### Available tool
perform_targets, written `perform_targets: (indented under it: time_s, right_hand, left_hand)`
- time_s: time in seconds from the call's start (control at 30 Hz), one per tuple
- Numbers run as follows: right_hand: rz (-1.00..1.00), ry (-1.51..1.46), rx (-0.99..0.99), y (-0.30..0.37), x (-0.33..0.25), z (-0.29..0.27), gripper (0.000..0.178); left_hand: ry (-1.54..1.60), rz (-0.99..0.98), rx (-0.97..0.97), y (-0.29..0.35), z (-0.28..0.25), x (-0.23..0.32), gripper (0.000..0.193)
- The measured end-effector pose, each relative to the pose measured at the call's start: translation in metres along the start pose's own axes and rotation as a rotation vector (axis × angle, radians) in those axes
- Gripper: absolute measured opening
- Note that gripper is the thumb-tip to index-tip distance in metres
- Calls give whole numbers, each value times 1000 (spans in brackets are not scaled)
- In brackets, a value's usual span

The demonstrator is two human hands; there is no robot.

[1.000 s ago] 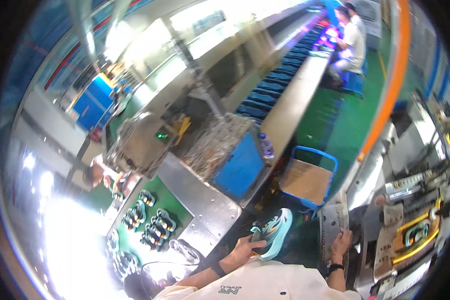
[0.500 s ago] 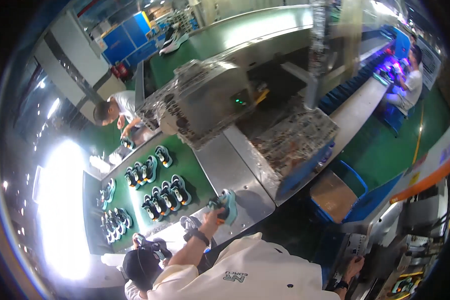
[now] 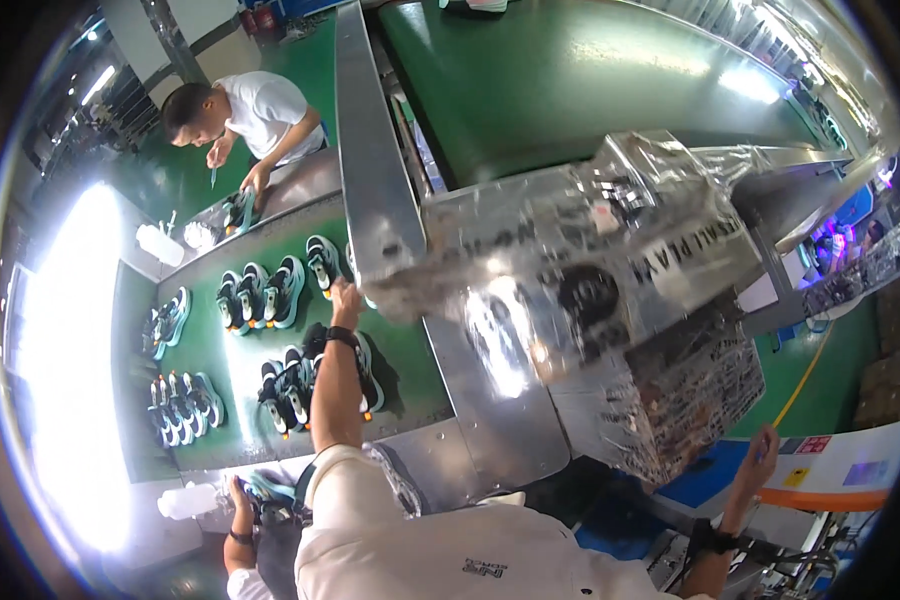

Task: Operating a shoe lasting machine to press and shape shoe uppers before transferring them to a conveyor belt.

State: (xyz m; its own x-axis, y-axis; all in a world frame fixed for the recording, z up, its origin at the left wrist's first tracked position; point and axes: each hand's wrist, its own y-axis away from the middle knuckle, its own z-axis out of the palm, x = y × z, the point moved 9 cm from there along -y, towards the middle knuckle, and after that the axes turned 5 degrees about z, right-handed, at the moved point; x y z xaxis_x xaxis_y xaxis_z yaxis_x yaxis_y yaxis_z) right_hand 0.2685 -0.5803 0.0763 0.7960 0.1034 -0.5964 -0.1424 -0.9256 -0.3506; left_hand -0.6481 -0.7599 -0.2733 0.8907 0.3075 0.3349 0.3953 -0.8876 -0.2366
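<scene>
My left hand (image 3: 344, 304) reaches forward over the green belt, its fingers closed on a black and teal sneaker (image 3: 351, 262) that is largely hidden by the hand and a metal housing. Right beside it on the belt stands another sneaker (image 3: 323, 264) of the same kind. Three more sneakers (image 3: 255, 298) form a row to its left. Nearer me, a second row of sneakers (image 3: 288, 388) is partly covered by my forearm. Off to the right, my right hand (image 3: 760, 458) is raised above the machinery, holding nothing, with its fingers loosely apart.
A foil-wrapped machine (image 3: 580, 270) stands right of the belt, above a steel plate (image 3: 500, 430). Across the belt a co-worker (image 3: 260, 115) bends over a sneaker. At lower left, another person's hand (image 3: 238, 497) holds a sneaker near a white bottle (image 3: 187, 500). More sneakers (image 3: 185, 408) stand far left.
My left hand has carried the sneaker from over the steel plate leftward and forward to the belt's back row. My right hand has risen. The view has shifted toward the belt.
</scene>
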Motion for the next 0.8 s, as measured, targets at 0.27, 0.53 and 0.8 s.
perform_targets:
  time_s: [0.27, 0.53, 0.8]
  right_hand:
    - [-277, 99, -6, -38, -92, 83, 31]
    - [-240, 31, 38, -43, -116, 67, 28]
    - [-117, -112, 66, -39, -102, 60, 24]
  left_hand:
    - [991, -333, 626, -139, -350, 172, 47]
    - [344, 70, 281, -253, -477, 355, 79]
    - [-21, 42, -10, -427, -397, 398, 115]
